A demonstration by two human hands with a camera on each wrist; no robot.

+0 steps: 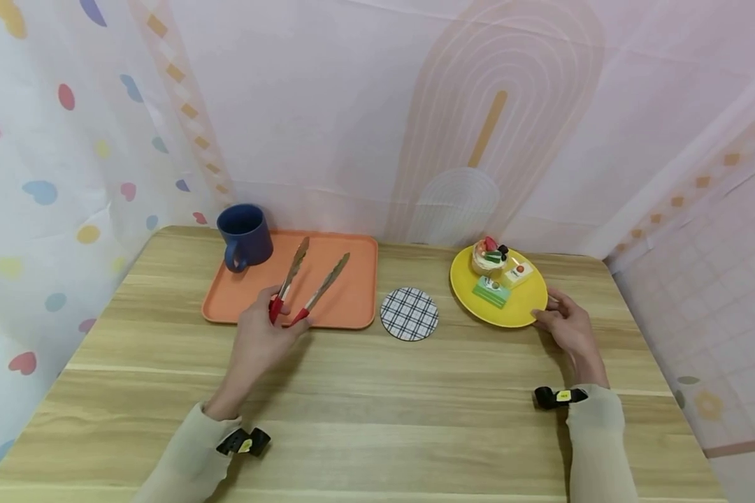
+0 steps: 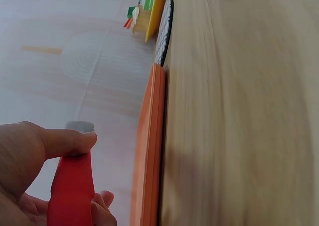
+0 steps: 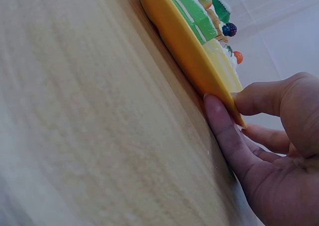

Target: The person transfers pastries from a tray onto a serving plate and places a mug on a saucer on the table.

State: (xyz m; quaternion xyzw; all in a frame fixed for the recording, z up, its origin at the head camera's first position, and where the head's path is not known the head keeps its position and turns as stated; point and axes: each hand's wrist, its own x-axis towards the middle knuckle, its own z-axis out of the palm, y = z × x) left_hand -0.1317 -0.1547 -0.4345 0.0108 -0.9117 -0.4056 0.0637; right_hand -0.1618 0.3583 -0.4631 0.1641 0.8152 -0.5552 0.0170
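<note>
My left hand (image 1: 259, 342) holds a pair of tongs (image 1: 296, 265) by the red handles, its metal arms spread apart above the orange tray (image 1: 358, 279). In the left wrist view the thumb lies over a red handle (image 2: 72, 191). On the right, my right hand (image 1: 569, 332) pinches the rim of a yellow plate (image 1: 517, 311), thumb and fingers at its edge. That plate bears a fruit-topped cupcake (image 1: 489, 260), a green cake slice (image 1: 492, 293) and a pale yellow cake slice (image 1: 518, 274).
A dark blue mug (image 1: 254, 237) stands on the tray's back left corner, handle toward the front. Between tray and plate lies a round checked coaster (image 1: 409, 314). The wooden table (image 1: 403, 419) meets patterned cloth (image 1: 327, 105) behind and at both sides.
</note>
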